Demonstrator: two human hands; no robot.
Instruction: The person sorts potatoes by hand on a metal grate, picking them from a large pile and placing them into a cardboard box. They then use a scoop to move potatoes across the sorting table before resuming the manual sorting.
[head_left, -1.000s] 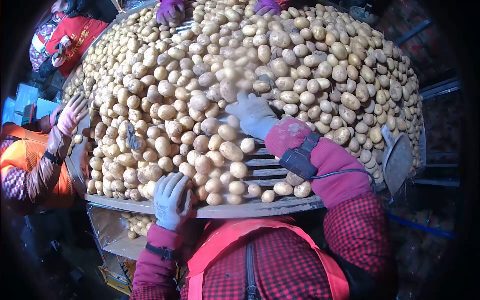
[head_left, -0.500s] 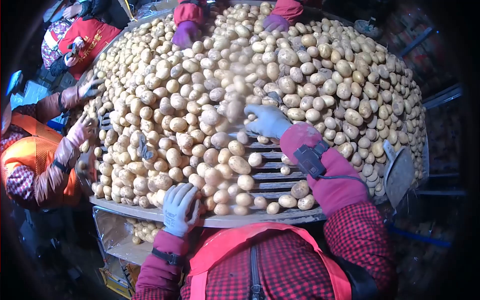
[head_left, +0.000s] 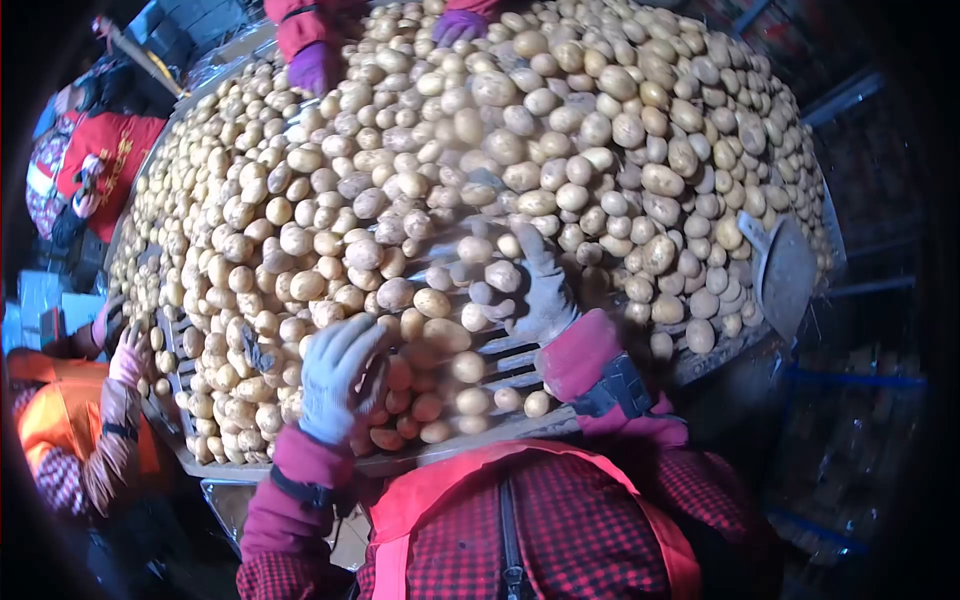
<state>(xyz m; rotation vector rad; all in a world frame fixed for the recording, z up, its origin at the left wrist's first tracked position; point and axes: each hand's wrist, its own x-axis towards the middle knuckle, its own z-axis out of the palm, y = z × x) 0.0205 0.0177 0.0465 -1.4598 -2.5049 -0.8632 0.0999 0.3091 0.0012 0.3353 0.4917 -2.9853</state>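
Observation:
A large heap of potatoes (head_left: pixel 360 255) covers a slatted table (head_left: pixel 510 365). My left hand (head_left: pixel 343 380), in a grey glove, is over potatoes near the front edge, its fingers curled; whether it grips any of them is hidden. My right hand (head_left: pixel 545 285), also gloved in grey, rests at the bare slats with the fingers spread and stretched forward. Several potatoes (head_left: pixel 500 278) lie against its left side, between thumb and fingers.
A metal scoop (head_left: pixel 785 270) stands at the table's right edge. Across the heap are a co-worker's purple gloves (head_left: pixel 313 68). A person in an orange vest (head_left: pixel 75 415) works at the left; another in red (head_left: pixel 110 165) is farther back.
The view has turned and shifted. My left hand has moved forward from the table edge onto the potatoes. My right hand has come back toward me over the slats, with potatoes beside it.

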